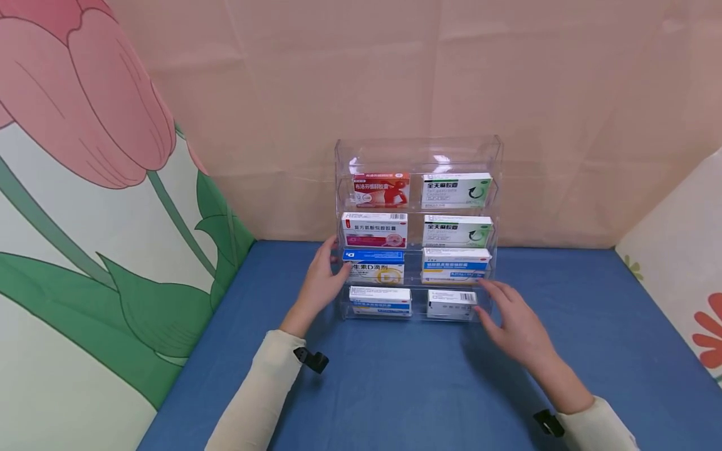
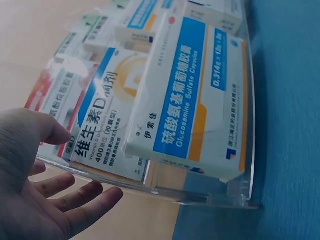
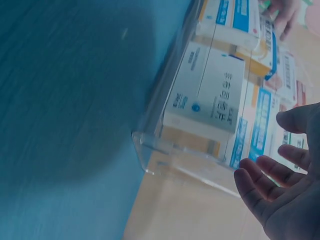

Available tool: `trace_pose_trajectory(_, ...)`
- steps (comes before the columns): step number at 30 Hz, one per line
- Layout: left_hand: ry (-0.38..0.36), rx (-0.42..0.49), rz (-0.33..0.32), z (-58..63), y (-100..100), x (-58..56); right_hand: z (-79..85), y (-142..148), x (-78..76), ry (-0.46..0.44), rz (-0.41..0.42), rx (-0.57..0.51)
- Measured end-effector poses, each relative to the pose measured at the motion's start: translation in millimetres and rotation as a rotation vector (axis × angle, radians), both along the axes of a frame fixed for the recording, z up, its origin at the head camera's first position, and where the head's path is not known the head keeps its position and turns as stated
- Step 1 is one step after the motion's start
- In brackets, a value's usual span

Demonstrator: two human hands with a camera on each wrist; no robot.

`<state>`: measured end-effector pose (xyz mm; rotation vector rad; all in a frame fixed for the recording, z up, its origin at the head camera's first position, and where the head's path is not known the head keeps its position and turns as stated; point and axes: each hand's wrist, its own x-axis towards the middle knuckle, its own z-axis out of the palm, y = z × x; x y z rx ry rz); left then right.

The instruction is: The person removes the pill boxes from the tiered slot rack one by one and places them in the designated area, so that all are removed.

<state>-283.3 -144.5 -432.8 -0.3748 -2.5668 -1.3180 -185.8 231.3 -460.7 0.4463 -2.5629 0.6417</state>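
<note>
Pink tulip [image 1: 84,94], printed large at far left in the head view. Next along, a left hand [image 1: 320,280] at the left side of a clear rack [image 1: 415,232], grip wide, fingers loosely bent, thumb at the edge of a blue-topped box [image 1: 375,268]. From the left wrist, fingers visible just outside the side wall, thumb on the inner side; from the head, fingertips partly hidden. Cannot tell how firmly touching.

Rack upright on a blue cloth [image 1: 395,388], two boxes to each of four tiers. Left column, from the top: red box [image 1: 381,191], magenta-banded box [image 1: 375,230], the blue-topped one, blue-striped box [image 1: 380,301], with "Glucosamine Sulfate Capsules" readable from the left wrist but too small from the head.

Right column: green-trimmed box [image 1: 455,191] above its twin [image 1: 457,232], then a yellow-edged box [image 1: 455,266], then a small white box [image 1: 450,304], with a blue dot clear from the right wrist only.

By the rack's right edge, a right hand [image 1: 516,322], grip wide, thumb apart from bent fingers; cannot tell whether touching. Far right, red flower [image 1: 712,338], in the head view alone.
</note>
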Motion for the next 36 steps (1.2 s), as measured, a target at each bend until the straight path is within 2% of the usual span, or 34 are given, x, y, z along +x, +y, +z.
trace_pose_trajectory(7,-0.014,0.045,0.04,2.9,5.1,-5.9,-4.4,-11.5,-5.4,-0.02,0.046,0.017)
trace_pose_trajectory(16,-0.006,0.031,0.089,2.6,5.4,-15.4,-10.3,-24.8,-10.9,-0.041,0.035,0.045)
trace_pose_trajectory(21,-0.031,0.032,0.06,1.7,0.2,-18.6,-11.6,-30.5,-15.4,-0.058,0.017,0.055)
trace_pose_trajectory(27,-0.108,0.08,0.004,3.8,-4.0,-19.8,-11.9,-35.0,-21.0,-0.062,-0.005,0.078)
trace_pose_trajectory(36,-0.11,0.023,0.046,5.4,1.4,-18.5,-9.5,-38.0,-23.2,-0.005,-0.008,0.075)
